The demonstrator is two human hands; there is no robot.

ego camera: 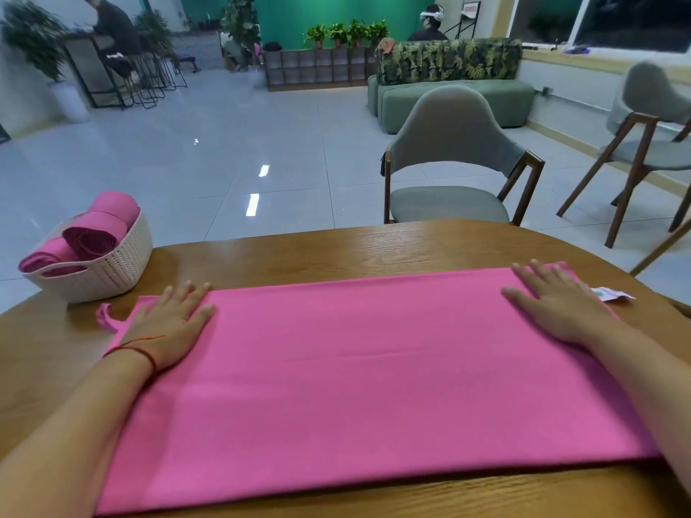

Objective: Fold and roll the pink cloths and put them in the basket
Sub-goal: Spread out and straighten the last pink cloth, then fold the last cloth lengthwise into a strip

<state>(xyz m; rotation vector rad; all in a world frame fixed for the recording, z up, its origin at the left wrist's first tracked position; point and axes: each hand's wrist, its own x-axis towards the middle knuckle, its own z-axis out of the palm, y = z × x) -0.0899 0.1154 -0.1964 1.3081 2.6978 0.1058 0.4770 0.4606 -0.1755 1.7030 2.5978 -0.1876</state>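
- Pressing down on a folded pink cloth [355,368], the left hand [168,323] and the right hand [557,304] lie palm-down at its two short ends. The fingers are straight and spread, so each grip is wide and holds nothing.
- The cloth stretches as a long band across the wooden desk [336,252], directly in front of the person, with a faint crease running along its length.
- A small pink loop [104,315] sticks out at the cloth's far left corner, and a white label [611,294] juts from its right end, just beside the right hand.
- A white woven basket [108,271] stands at the desk's far left edge, near the left hand, with three rolled pink cloths [93,237] in it.
- A red string [138,347] circles the left wrist.
- A grey chair [452,143] stands beyond the desk.
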